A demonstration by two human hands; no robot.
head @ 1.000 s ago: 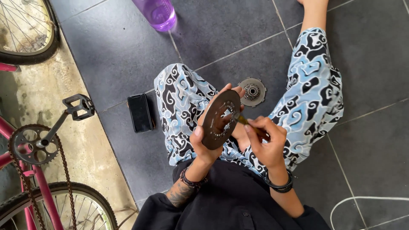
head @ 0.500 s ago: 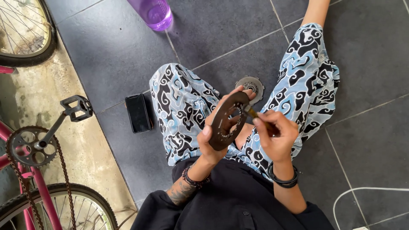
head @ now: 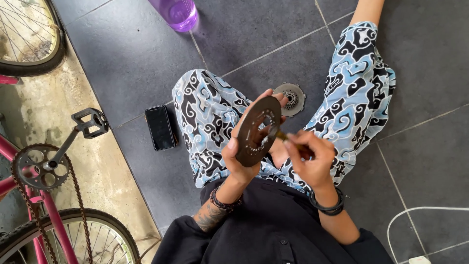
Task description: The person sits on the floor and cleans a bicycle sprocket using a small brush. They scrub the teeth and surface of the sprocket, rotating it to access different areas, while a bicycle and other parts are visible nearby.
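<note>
Centre frame: left hand point(head: 243, 155) is clamped on the rim of a dark rusty round metal disc w/ centre hole and ring of small holes point(head: 256, 132), held on edge above the lap. Right hand point(head: 309, 157) is pinched shut on a small brownish tool point(head: 282, 136), tip at the disc's centre hole; tool type too small to tell. Progress, judging by look: mid-work on disc, surface dull, brown and grimy, nothing looks finished. Small grey toothed cog point(head: 290, 98) lies on dark floor tile betw. the knees, untouched. Black phone point(head: 160, 127) flat on tile left of the leg. Pink bike w/ chainring and pedal point(head: 36, 168) at left edge, purple bottle point(head: 177, 13) at top.
</note>
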